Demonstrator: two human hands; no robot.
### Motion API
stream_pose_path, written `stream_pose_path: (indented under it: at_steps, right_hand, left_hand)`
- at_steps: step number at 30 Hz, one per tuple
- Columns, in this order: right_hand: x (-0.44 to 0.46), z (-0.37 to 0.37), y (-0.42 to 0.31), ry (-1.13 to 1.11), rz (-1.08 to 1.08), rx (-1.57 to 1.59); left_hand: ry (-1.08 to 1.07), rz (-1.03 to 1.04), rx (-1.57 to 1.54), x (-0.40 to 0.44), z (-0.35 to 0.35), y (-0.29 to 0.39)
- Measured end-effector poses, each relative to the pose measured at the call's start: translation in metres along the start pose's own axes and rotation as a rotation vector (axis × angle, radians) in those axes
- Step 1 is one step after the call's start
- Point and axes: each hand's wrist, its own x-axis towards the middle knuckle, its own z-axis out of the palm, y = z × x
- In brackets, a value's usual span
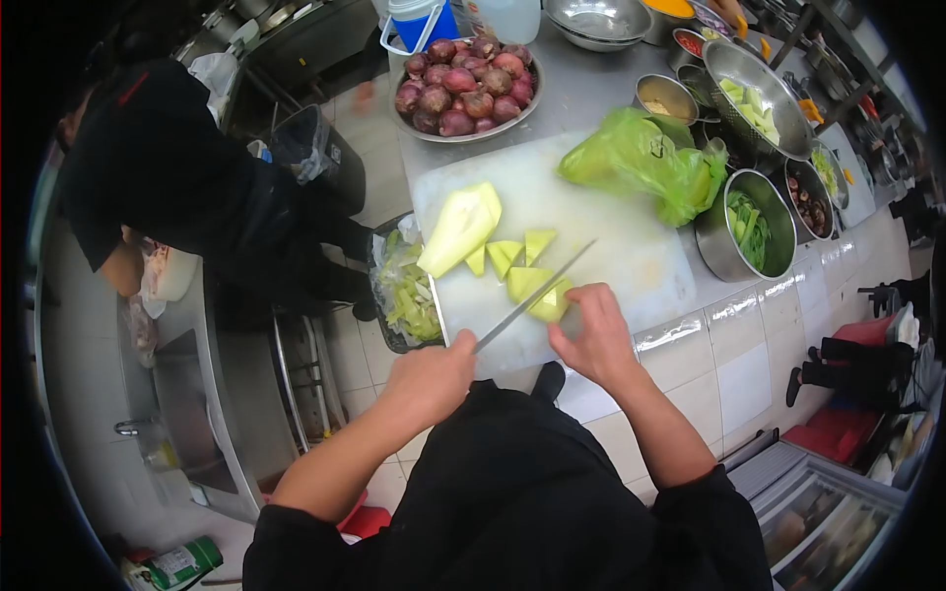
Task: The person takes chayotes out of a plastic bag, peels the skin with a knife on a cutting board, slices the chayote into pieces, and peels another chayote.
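Note:
My left hand (431, 379) is closed around the handle of a long knife (537, 293), whose blade lies over pale green vegetable pieces (532, 286) on the white cutting board (631, 251). At the right end of these pieces, my right hand (594, 337) has its thumb and fingers apart, the fingertips touching or very near the rightmost piece. Smaller cut wedges (505, 256) lie just behind the blade. A large peeled section of the vegetable (461, 229) rests at the board's left side. Toward the back right of the board is a green plastic bag (645, 163).
A bowl of red onions (465, 89) stands behind the board. Metal pots, one with leafy greens (747, 231), line the right side. A bin of peelings (406, 291) is below the board's left edge. Another person (197, 187) in black works at the left.

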Motion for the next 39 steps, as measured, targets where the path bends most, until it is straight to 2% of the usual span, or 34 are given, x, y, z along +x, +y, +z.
stream_pose_path:
  at_steps: [3, 5, 8, 11, 15, 20, 26, 30, 34, 39]
  right_hand:
    - [0.0, -0.002, -0.007, 0.01, -0.013, -0.06]
    - [0.007, -0.002, -0.013, -0.002, -0.03, -0.118]
    - [0.019, 0.007, -0.03, -0.03, -0.04, -0.233]
    - [0.028, 0.024, -0.038, -0.061, 0.022, -0.315]
    - [0.033, 0.054, -0.04, 0.003, 0.09, -0.394]
    - [0.033, 0.065, -0.044, 0.079, 0.091, -0.491]
    - [0.024, 0.061, -0.044, 0.233, 0.104, -0.348]
    - [0.034, 0.046, -0.049, 0.336, 0.14, -0.28]
    - [0.063, 0.003, -0.038, 0.439, 0.083, -0.273]
    - [0.126, -0.108, 0.016, 0.537, 0.013, -0.332]
  left_hand:
    - [0.011, -0.043, -0.093, -0.048, -0.021, -0.025]
    - [-0.065, -0.056, -0.151, -0.07, -0.015, -0.061]
    - [-0.324, -0.316, -0.541, -0.088, -0.006, -0.087]
    - [-0.44, -0.329, -0.813, -0.081, 0.021, -0.11]
    - [-0.502, -0.141, -1.017, -0.028, 0.045, -0.119]
    - [-0.557, -0.006, -0.948, 0.019, 0.044, -0.103]
    - [-0.598, 0.064, -0.802, 0.032, 0.027, -0.087]
    - [-0.553, 0.091, -0.7, 0.024, -0.007, -0.067]
    - [-0.477, 0.057, -0.647, 0.025, -0.053, -0.02]
    - [-0.37, 0.243, -0.574, 0.066, -0.113, 0.08]
